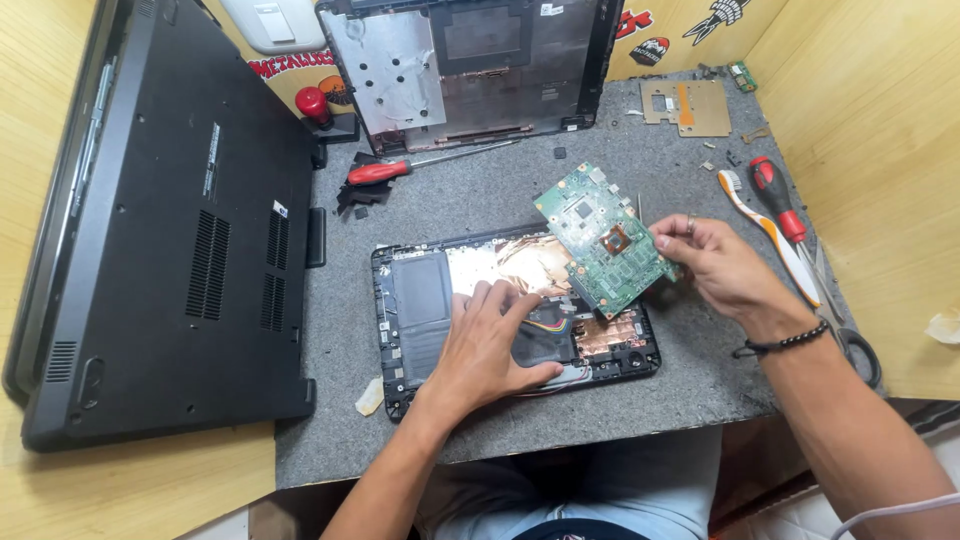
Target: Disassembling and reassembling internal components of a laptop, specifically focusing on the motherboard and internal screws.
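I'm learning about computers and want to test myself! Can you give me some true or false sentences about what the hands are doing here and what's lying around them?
1. The right hand holds a green circuit board. True.
2. The left hand is up in the air, touching nothing. False: it presses down inside the opened laptop base.
3. A red-handled screwdriver lies on the grey mat above the opened base. True.
4. The big closed black laptop lies to the right of the hands. False: it lies to the left.
5. The right wrist wears a dark bead bracelet. True.
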